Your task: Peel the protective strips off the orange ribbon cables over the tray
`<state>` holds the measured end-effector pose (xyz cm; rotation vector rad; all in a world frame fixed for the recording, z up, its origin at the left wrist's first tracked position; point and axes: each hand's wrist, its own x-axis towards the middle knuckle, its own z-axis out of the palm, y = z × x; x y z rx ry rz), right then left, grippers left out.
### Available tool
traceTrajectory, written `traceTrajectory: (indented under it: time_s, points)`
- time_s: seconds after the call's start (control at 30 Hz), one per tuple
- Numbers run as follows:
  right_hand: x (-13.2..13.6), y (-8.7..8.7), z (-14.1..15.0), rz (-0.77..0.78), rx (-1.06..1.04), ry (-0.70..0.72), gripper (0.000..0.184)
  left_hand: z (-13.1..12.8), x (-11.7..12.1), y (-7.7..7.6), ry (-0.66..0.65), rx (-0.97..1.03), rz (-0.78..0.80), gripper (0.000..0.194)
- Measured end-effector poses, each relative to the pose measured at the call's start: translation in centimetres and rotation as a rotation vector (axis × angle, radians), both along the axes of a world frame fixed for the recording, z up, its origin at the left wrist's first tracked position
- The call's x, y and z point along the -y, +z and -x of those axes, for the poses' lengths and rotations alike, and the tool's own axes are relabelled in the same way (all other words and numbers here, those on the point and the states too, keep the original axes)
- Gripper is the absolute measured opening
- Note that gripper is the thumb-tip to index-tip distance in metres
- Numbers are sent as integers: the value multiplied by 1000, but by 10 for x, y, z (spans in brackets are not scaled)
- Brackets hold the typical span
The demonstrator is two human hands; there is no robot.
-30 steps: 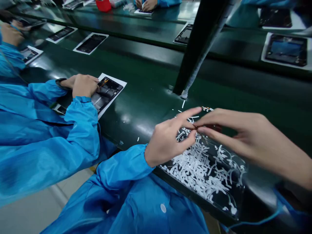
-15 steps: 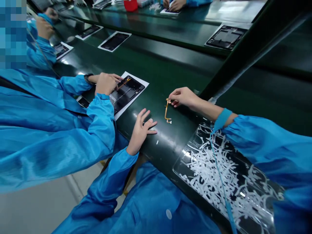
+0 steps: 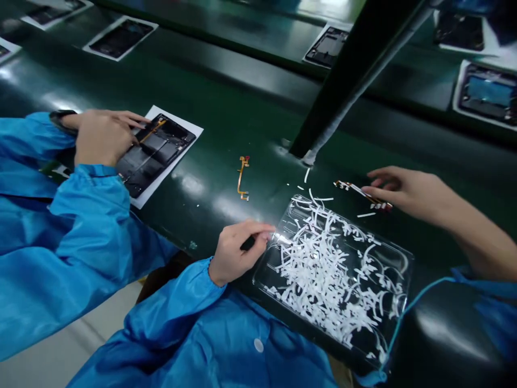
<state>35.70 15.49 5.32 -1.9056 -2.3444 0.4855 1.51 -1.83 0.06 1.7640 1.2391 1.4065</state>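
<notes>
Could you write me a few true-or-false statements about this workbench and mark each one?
1. The clear tray holds many white strips. True.
2. The single orange ribbon lies inside the tray. False: it lies on the green surface, outside the tray.
3. The right hand is at a bunch of ribbon parts beyond the tray. True.
4. The left hand is on the dark post. False: its fingertips are beside the tray's edge.
5. A co-worker's hand is at an opened black device. True.
</notes>
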Motion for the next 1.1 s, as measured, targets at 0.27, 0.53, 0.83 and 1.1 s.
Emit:
traceTrajectory:
  time_s: [0.27, 0.53, 0.83, 1.1]
  points:
    - [-7, -26, 16, 23, -109, 40, 40, -13, -4, 3, -39, -84, -60, 18]
    - [-9, -10, -9, 142, -154, -52, 33, -17, -3, 7, -80, -113, -47, 17]
    - [63, 52, -16, -286, -273, -196, 34, -50, -23, 27, -43, 9, 86, 13]
    - [123, 49, 40, -59, -565, -138, 28, -100, -34, 46, 102, -98, -286, 6]
